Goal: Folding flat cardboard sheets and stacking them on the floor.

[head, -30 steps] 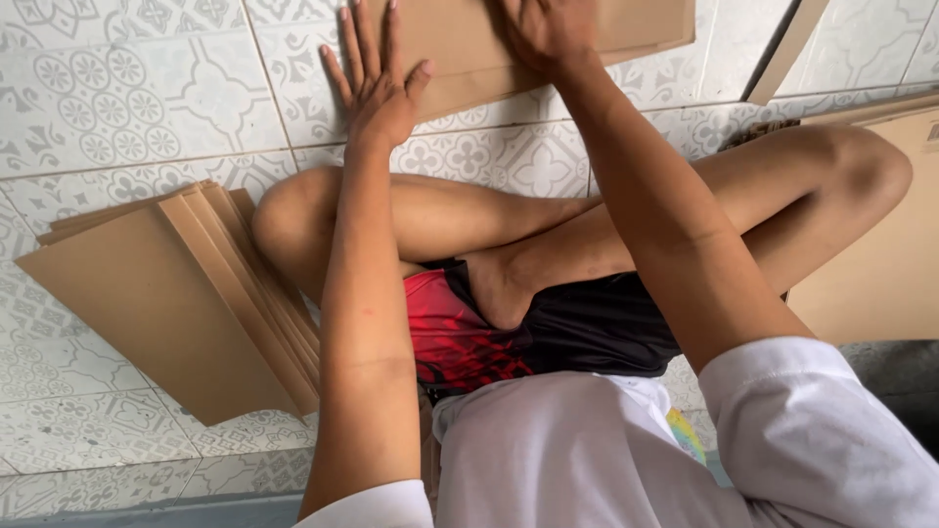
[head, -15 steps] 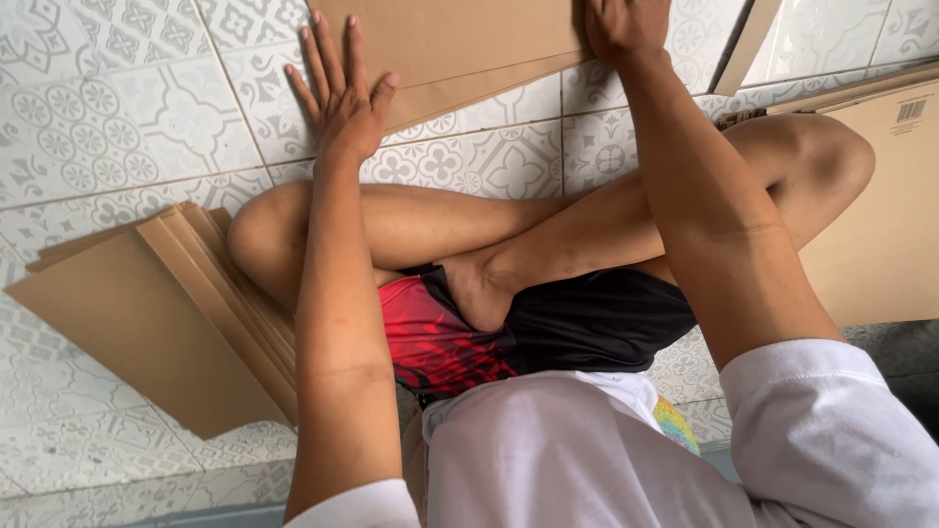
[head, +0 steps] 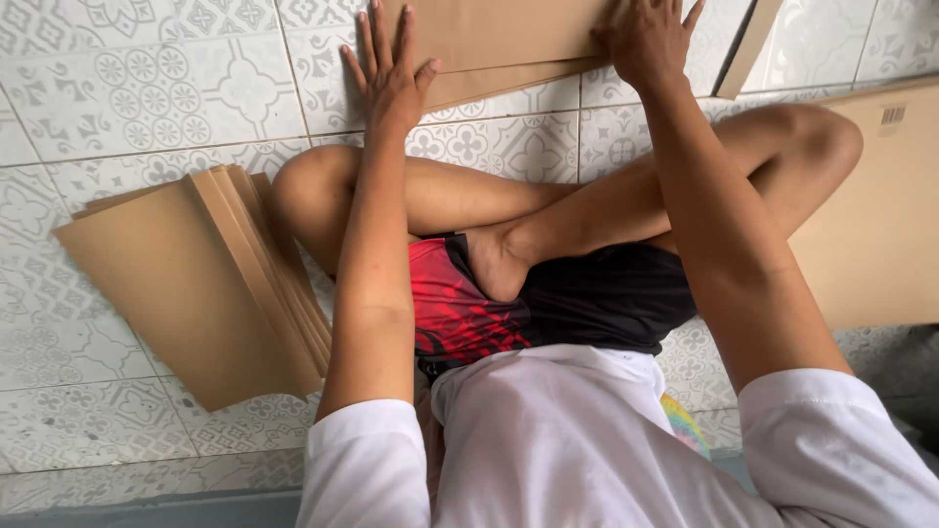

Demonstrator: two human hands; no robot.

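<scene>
I sit cross-legged on a patterned tile floor [head: 147, 98]. In front of my knees lies a flat brown cardboard sheet [head: 499, 39]. My left hand [head: 389, 73] rests with its fingers spread flat on the sheet's left edge. My right hand [head: 646, 39] presses down on the sheet's right part, fingers spread. Neither hand grips anything. The sheet's far part is cut off by the top of the view.
A fanned stack of brown cardboard sheets [head: 196, 284] lies on the floor at my left. A larger cardboard piece [head: 880, 215] lies at my right, beside my knee. A narrow cardboard strip [head: 748, 49] stands at the upper right.
The view has shifted, so both hands and the sheet sit slightly lower and further right in the picture. Both hands stay flat on the sheet.
</scene>
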